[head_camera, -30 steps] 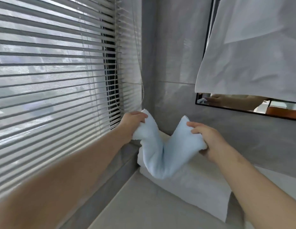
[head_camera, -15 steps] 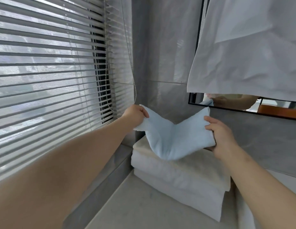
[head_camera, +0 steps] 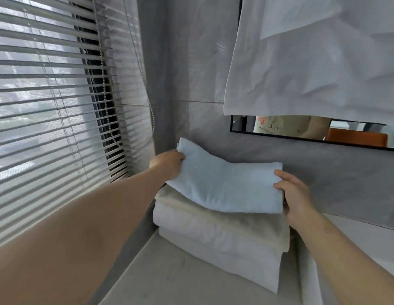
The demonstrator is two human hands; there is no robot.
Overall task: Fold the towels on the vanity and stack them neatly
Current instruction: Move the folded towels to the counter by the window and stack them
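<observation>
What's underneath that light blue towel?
A folded beige towel lies directly under the light blue towel, with folded white towels below it on the vanity top. Most of the beige towel's top is covered, so unseen.

No legible text, label, brand or number is shown. A red print (head_camera: 260,122) and a few small dark marks (head_camera: 273,128) are seen on the pale shirt (head_camera: 287,126) reflected in the mirror (head_camera: 350,128), but they are too blurred to be read.
</observation>
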